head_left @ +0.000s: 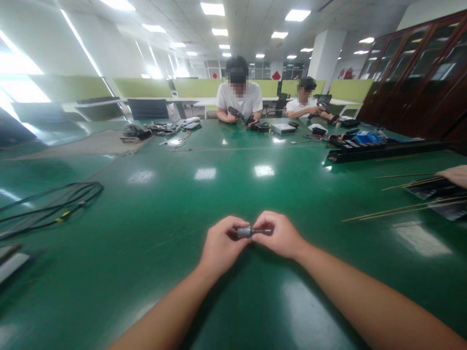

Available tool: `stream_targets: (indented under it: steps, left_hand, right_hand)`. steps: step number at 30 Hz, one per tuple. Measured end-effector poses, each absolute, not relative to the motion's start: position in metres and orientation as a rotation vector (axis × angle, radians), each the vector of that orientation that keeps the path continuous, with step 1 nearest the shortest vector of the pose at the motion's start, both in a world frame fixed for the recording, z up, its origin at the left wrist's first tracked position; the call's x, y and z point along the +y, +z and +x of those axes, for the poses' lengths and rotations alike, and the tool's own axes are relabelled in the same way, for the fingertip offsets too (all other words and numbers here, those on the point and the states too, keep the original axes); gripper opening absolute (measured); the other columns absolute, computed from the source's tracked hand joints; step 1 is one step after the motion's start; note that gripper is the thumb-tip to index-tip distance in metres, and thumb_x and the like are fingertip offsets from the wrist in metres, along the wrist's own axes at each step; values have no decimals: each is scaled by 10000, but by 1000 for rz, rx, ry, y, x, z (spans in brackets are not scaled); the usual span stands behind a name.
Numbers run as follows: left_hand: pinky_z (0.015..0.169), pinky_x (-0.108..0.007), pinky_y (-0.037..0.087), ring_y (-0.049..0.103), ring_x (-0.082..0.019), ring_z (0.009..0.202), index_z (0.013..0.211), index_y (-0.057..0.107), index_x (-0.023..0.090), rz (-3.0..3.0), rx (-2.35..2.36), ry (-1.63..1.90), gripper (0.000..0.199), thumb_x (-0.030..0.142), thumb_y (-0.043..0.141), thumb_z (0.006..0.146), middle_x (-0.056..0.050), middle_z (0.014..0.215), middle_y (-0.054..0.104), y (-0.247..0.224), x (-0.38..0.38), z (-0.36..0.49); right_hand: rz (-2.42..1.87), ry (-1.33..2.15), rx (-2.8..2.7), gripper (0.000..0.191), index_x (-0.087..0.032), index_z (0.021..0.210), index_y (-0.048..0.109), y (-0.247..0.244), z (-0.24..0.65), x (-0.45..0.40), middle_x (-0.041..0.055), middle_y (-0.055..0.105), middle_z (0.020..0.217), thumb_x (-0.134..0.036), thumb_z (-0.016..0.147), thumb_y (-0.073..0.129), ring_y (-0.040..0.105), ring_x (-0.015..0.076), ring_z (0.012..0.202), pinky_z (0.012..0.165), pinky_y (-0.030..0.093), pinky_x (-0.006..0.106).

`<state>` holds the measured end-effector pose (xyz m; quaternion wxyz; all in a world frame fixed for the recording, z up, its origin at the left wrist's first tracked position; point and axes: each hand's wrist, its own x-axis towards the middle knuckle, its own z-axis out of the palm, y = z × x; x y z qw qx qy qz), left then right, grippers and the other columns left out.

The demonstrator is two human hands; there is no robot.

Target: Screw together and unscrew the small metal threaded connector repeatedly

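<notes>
Just above the glossy green table (164,209), both hands meet around a small grey metal cylinder (243,232) with a thin dark shaft (263,231) pointing right. My left hand (223,243) is closed on the cylinder, thumb and fingers at its left end. My right hand (280,234) pinches the part where the shaft leaves the cylinder; the shaft's tip shows in front of its curled fingers. The piece lies roughly level. Some fingertips are hidden behind it.
Black cables (65,209) lie coiled at the left. Thin yellowish rods (401,209) and another person's hand (456,175) are at the right. Two people (239,99) sit across the table, near tools and a long black channel (383,150).
</notes>
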<state>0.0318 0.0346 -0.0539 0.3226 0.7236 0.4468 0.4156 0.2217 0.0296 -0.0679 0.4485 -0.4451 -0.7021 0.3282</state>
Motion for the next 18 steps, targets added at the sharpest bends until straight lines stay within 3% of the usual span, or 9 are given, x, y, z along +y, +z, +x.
stream_targets:
  steps: [18]
  left_hand:
    - [695, -261, 499, 651, -165, 779, 847, 705, 185, 1909, 1170, 1091, 140, 181, 738, 711, -30, 885, 703, -51, 33, 33]
  right_hand:
    - [-1120, 770, -1790, 70, -179, 785, 649, -64, 222, 27, 11, 645, 796, -182, 748, 709, 602, 155, 728, 663, 466, 254]
